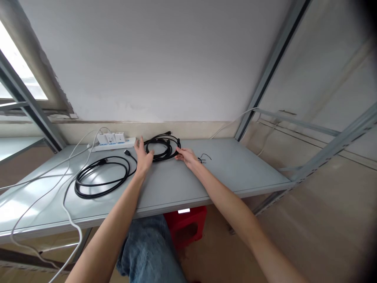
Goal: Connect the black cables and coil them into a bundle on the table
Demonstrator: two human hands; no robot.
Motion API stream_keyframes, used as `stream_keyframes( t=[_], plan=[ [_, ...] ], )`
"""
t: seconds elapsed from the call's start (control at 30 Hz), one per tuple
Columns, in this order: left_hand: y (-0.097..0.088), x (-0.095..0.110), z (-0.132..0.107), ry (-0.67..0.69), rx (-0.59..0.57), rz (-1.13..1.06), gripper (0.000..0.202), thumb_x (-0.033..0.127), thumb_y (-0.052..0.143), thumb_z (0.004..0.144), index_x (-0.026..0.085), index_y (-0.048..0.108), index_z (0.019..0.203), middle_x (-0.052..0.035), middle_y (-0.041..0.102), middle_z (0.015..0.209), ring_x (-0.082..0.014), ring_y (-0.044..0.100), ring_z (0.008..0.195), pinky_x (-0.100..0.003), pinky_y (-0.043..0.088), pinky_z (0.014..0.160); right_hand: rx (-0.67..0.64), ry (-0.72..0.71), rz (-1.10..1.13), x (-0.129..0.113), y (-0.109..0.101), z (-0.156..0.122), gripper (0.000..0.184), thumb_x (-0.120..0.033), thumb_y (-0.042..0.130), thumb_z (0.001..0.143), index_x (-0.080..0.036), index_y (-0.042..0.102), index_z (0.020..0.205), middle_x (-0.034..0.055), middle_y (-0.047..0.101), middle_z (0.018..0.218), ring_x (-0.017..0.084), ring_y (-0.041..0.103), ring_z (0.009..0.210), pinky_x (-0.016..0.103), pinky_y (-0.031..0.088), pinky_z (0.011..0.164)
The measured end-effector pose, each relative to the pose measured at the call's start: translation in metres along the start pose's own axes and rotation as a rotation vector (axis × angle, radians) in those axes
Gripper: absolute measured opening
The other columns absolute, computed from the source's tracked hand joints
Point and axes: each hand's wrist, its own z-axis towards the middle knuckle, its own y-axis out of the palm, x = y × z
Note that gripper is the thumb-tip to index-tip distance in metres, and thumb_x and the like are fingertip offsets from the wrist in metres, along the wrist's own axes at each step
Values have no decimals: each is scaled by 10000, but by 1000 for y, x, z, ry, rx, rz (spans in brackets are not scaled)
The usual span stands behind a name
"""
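Note:
A small coil of black cable (161,147) lies on the grey shelf (229,173) near the back wall. My left hand (143,156) rests at the coil's left side, fingers stretched out and touching the loops. My right hand (185,155) is at the coil's right side, its fingers pinching the cable there. A larger, looser coil of black cable (101,177) with a plug lies to the left of my left hand. A small black tie (204,158) lies just right of my right hand.
A white power strip (113,144) with white adapters plugged in sits at the back left. White cords (63,188) trail across the shelf's left part and over its front edge. Metal rack posts rise at both sides. A red stool (185,226) stands under the shelf.

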Motion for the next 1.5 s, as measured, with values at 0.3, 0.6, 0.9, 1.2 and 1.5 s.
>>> stream_keyframes(
  t=[0.3, 0.6, 0.9, 1.2, 1.5],
  plan=[
    [17, 12, -31, 527, -417, 753, 313, 457, 569, 979, 229, 744, 1102, -135, 616, 1350, -345, 512, 1319, -530, 397, 1136, -85, -68, -229, 1, 1, -4, 360, -321, 695, 1000, -139, 596, 705, 4, 620, 518, 53, 462, 353, 156, 273, 310],
    [14, 1, -25, 445, -477, 761, 223, 284, 509, 984, 231, 607, 791, -162, 683, 834, -369, 591, 981, -490, 398, 969, -395, 94, -290, -8, -5, -10, 362, -374, 689, 991, -150, 588, 726, -118, 338, 487, 12, 200, 365, 125, 131, 337],
    [15, -1, -24, 438, -479, 829, 183, 250, 496, 972, 225, 596, 821, -165, 709, 827, -362, 622, 965, -460, 386, 956, -217, -425, -925, -2, -7, -21, 188, -169, 622, 972, -158, 651, 787, 51, 669, 674, 127, 586, 571, 199, 414, 529],
    [17, 1, -26, 425, -447, 732, 211, 285, 500, 978, 232, 585, 793, -143, 678, 802, -358, 620, 983, -457, 383, 970, -198, -639, -1279, -13, -7, -29, 146, -118, 604, 980, -168, 646, 850, 100, 712, 794, 193, 672, 748, 247, 492, 681],
    [16, 1, -26, 403, -416, 646, 186, 261, 521, 949, 236, 577, 773, -129, 641, 777, -364, 605, 1013, -467, 377, 991, -399, 363, -178, -17, 0, -21, 485, -375, 300, 1127, -160, 557, 776, -6, 518, 575, 72, 348, 415, 134, 179, 329]
  ],
)
